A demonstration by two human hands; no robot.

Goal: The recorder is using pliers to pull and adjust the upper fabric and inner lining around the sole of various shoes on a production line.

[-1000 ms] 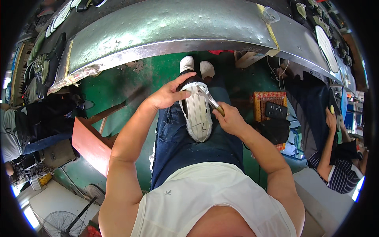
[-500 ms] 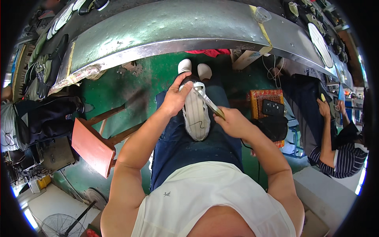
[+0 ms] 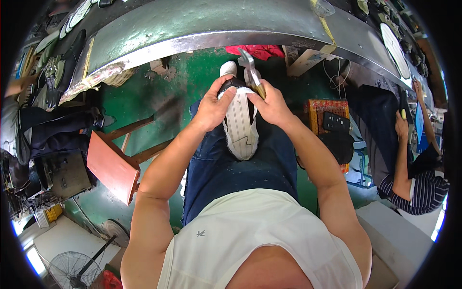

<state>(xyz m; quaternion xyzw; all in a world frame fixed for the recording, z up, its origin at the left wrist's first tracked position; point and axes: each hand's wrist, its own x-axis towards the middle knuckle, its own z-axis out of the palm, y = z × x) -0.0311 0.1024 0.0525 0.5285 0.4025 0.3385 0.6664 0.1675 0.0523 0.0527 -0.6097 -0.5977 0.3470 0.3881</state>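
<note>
An unfinished shoe [image 3: 240, 127] lies bottom up along my lap, its pale lined underside facing me and a dark patch at its far end. My left hand [image 3: 211, 107] is closed around that far end, thumb pressed on the underside. At the opposite edge, my right hand [image 3: 274, 105] grips a hammer [image 3: 247, 63] by its yellowish handle. The metal head points away from me, past the shoe's far end. My right thumb lies along the shoe's right edge, seemingly touching it.
A metal-topped bench [image 3: 202, 29] crosses ahead, with shoes at both ends. A reddish stool [image 3: 113, 166] stands left. On the right are a woven-covered seat [image 3: 315, 113] with a black device [image 3: 336, 121], and a co-worker in a striped top [image 3: 421, 195]. A fan [image 3: 77, 272] stands lower left.
The hammer has swung from lying over the shoe to pointing away beyond it. My right hand has moved forward to the shoe's edge. My left hand keeps its hold.
</note>
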